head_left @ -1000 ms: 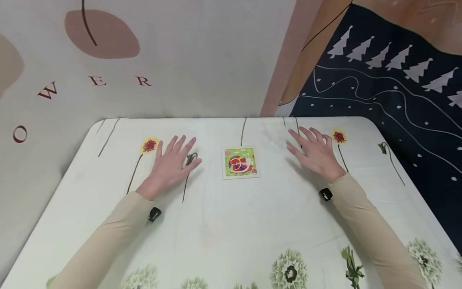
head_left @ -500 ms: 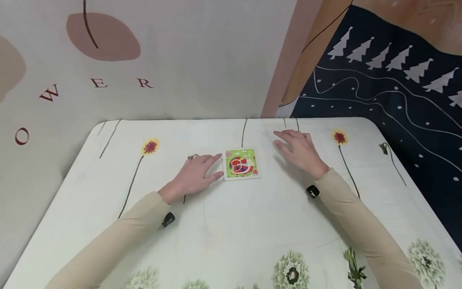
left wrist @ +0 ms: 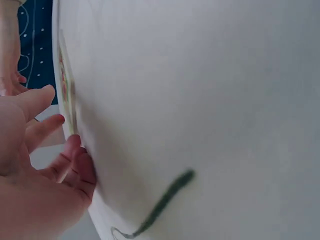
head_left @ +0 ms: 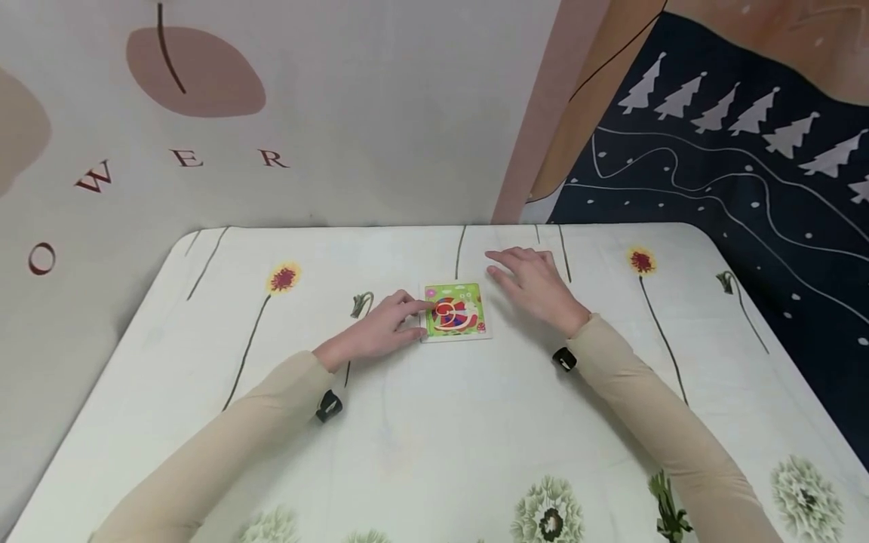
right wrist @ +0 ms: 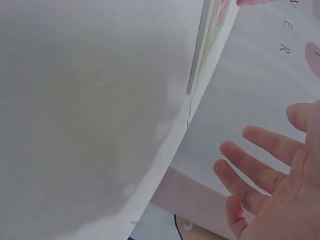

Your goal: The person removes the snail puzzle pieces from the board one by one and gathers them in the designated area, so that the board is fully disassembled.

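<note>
A small square snail picture board, seemingly a puzzle [head_left: 462,298], lies flat on the table in the head view, green with a red and blue snail and a pale border. At its left side is my left hand [head_left: 376,328], index fingertip over the picture and thumb by the lower left edge. In the left wrist view the fingers [left wrist: 42,132] are spread and curl round nothing; firm contact cannot be told. My right hand [head_left: 539,290] hovers right of the board, beyond its upper corner. Its relaxed, parted fingers [right wrist: 257,167] hold nothing in the right wrist view.
A white cloth with printed flowers covers the table [head_left: 434,437]. Behind it rises a pale printed wall hanging [head_left: 380,113], with a dark tree-patterned one [head_left: 713,166] on the right. A small black device [head_left: 330,406] sits at each wrist.
My left hand has moved right, from beside the printed flowers to the board's left edge. The right hand has come left, nearer the board. The board itself stays put.
</note>
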`<state>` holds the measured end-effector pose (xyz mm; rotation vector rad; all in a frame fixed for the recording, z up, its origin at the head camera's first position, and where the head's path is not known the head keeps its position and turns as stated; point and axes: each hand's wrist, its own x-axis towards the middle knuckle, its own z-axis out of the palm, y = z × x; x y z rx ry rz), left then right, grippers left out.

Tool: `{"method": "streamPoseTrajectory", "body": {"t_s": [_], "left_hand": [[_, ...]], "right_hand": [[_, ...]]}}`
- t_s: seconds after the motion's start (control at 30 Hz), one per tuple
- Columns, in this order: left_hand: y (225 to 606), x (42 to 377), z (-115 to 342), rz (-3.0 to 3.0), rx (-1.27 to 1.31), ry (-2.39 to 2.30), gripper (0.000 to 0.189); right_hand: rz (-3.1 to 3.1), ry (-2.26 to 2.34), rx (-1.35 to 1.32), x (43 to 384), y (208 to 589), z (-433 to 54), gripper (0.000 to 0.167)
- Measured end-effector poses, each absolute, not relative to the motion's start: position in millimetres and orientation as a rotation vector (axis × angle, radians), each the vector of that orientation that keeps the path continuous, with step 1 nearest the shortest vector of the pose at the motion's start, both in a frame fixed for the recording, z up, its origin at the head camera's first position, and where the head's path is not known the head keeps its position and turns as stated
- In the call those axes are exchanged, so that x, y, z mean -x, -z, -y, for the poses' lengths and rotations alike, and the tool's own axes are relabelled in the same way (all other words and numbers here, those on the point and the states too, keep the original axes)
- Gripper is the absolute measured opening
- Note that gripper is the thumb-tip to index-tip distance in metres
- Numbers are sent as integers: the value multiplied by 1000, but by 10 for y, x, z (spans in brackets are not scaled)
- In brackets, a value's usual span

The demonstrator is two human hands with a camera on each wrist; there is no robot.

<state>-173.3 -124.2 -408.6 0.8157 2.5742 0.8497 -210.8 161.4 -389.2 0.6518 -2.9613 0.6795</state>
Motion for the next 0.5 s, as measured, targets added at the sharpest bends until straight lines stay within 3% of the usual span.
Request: {"method": "streamPoseTrajectory", "body": {"t_s": [0.5], "left_hand": [[4209,1864,1261,-2520,-825,-917,50]], "right_hand": [[3071,-1103,-828,2159,3881,-1416,40]]}}
